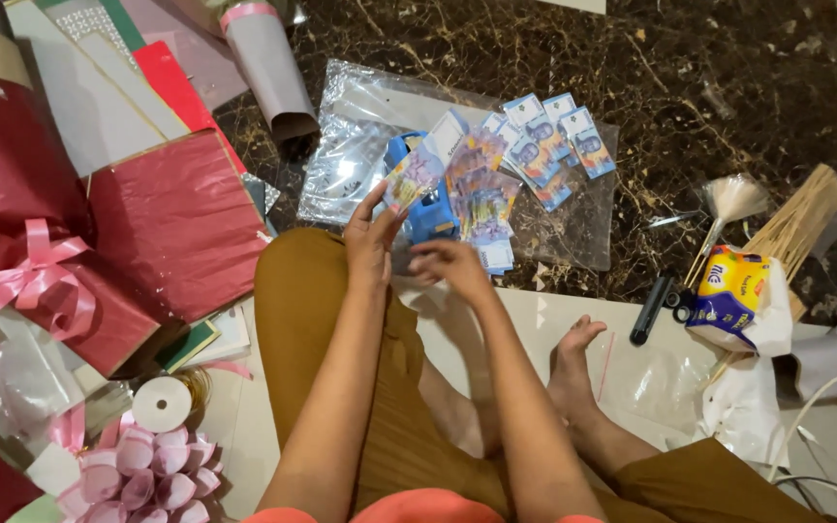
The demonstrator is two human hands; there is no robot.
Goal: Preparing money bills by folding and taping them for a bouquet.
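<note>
Glossy dark marble floor [728, 87], veined and polished; clear crinkled plastic sheet [360, 145], shiny with glare; thin printed paper notes [481, 189], smooth, faintly sheened; matt red wrapping paper [181, 223], creased; satin pink ribbon [31, 276], lustrous; pale bare wooden sticks [801, 223]; glossy yellow and blue plastic packet [733, 295]; hard blue plastic dispenser [433, 213]; soft ochre cloth trousers [312, 310].

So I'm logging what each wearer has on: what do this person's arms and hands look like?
Both arms are bare along their whole visible length. The left hand and right hand wear no gloves; no rings, watch or bracelets can be made out. An orange-red top shows at the bottom edge.
</note>
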